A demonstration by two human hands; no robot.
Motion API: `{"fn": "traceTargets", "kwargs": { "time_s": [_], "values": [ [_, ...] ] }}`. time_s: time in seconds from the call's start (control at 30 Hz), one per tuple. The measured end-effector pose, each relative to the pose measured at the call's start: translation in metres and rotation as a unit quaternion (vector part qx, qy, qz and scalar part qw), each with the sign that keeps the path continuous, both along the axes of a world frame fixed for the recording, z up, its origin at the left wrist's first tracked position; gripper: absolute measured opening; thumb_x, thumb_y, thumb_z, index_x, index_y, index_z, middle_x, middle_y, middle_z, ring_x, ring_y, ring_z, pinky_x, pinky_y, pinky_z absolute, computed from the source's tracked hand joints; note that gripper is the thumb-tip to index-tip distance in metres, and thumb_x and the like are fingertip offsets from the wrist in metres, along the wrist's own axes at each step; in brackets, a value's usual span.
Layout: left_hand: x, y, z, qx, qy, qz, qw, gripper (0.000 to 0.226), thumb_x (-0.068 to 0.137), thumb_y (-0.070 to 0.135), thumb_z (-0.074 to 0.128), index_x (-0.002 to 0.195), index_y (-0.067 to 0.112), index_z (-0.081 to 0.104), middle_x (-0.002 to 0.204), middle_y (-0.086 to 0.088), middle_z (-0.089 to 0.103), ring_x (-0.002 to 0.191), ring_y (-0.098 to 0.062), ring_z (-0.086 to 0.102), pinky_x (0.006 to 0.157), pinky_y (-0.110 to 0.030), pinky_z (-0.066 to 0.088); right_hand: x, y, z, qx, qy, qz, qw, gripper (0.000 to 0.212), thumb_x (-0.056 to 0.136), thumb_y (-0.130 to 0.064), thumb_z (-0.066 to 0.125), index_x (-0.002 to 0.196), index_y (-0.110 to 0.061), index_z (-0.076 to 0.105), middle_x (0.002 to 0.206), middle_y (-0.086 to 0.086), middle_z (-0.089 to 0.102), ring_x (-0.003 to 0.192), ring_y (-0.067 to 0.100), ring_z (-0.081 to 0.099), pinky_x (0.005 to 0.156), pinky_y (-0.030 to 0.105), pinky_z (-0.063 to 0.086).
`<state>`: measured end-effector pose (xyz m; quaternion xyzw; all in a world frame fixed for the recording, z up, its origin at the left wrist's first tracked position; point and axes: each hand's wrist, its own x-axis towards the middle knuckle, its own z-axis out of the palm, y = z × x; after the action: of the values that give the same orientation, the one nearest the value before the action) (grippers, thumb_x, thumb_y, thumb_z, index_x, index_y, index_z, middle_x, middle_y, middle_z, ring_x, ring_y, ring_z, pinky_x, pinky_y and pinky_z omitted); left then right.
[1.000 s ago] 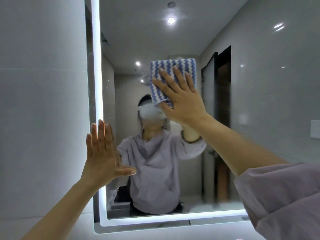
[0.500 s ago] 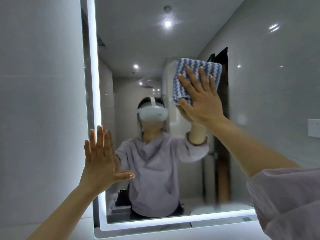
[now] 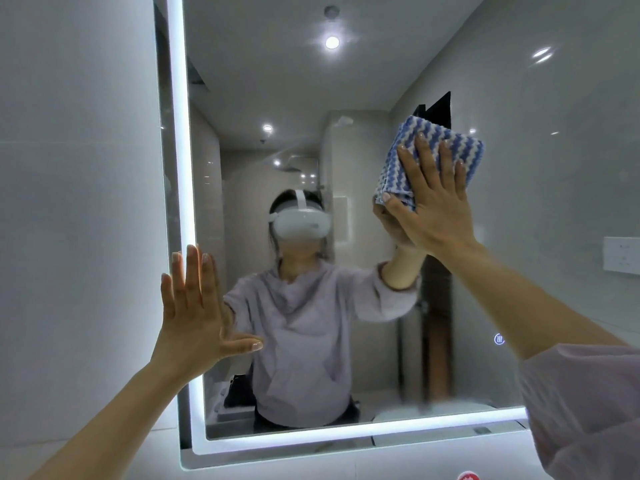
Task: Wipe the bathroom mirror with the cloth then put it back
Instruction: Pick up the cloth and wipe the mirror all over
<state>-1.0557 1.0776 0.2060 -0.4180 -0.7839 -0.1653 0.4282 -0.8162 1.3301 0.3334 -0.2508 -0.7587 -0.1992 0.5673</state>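
1. Sliding toward 3 o'clock over the last second, the right hand (image 3: 433, 206) and the cloth (image 3: 437, 138) have left the spot in front of the reflected head and now sit well clear of it. The left hand (image 3: 194, 313) has stayed where it was.
2. On the right hand the fingers are straight and spread. The palm presses the cloth flat against the mirror (image 3: 374, 81), and no finger curls round the fabric.
3. Folded into a thick pad, the blue-and-white cloth lies between that hand and the glass. It shows past the fingertips toward 12 and 1 o'clock and past the index finger toward 10 o'clock. The thumb tip rests on its corner at 7 o'clock.
4. Released and empty, the left hand lies flat against the mirror's edge, over the lit strip (image 3: 180, 133). Its fingers are together and point to 12 o'clock, with the thumb out toward 3 o'clock.
5. From the left hand the cloth is at 2 o'clock and well apart. The reflection of a person in a lilac top fills the glass between them.
6. At 3 o'clock from the right hand, a pale wall plate (image 3: 621, 254) shows on the tiles. A small glowing touch icon (image 3: 499, 339) sits on the glass just beside the right forearm, on its 7 o'clock side. The lilac sleeve (image 3: 588, 410) fills the view's 4 o'clock corner.
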Motion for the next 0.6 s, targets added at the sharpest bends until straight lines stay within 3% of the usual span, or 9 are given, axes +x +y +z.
{"fn": "traceTargets", "kwargs": {
  "time_s": [0.2, 0.43, 0.6],
  "values": [
    [0.000, 0.000, 0.000, 0.000, -0.001, -0.001, 1.000, 0.139, 0.055, 0.096, 0.026, 0.145, -0.008, 0.011, 0.155, -0.027, 0.000, 0.143, -0.043, -0.005, 0.116, -0.047, -0.011, -0.005, -0.005, -0.001, 0.002, 0.016, -0.008, 1.000, 0.082, 0.085, -0.073, 0.017, 0.154, -0.030, 0.009, 0.163, -0.002, 0.000, 0.149, 0.024, -0.009, 0.116, 0.036, -0.017],
    [0.000, 0.000, 0.000, -0.003, -0.002, 0.005, 1.000, 0.138, 0.056, 0.096, 0.023, 0.144, -0.010, 0.014, 0.154, -0.028, 0.003, 0.142, -0.044, -0.002, 0.115, -0.048, -0.009, -0.017, -0.006, -0.003, 0.007, 0.027, -0.029, 0.999, 0.084, 0.086, -0.074, 0.018, 0.154, -0.028, 0.005, 0.163, 0.002, -0.001, 0.149, 0.030, -0.007, 0.119, 0.049, -0.008],
    [0.001, 0.000, 0.001, -0.002, -0.003, 0.004, 1.000, 0.137, 0.056, 0.096, 0.023, 0.144, -0.009, 0.013, 0.154, -0.029, 0.003, 0.142, -0.045, -0.002, 0.115, -0.048, -0.010, -0.036, -0.023, -0.003, 0.044, -0.019, -0.021, 0.999, 0.090, 0.085, -0.076, 0.026, 0.155, -0.023, 0.005, 0.163, 0.005, -0.001, 0.148, 0.034, -0.006, 0.118, 0.053, -0.005]
  ]
}}
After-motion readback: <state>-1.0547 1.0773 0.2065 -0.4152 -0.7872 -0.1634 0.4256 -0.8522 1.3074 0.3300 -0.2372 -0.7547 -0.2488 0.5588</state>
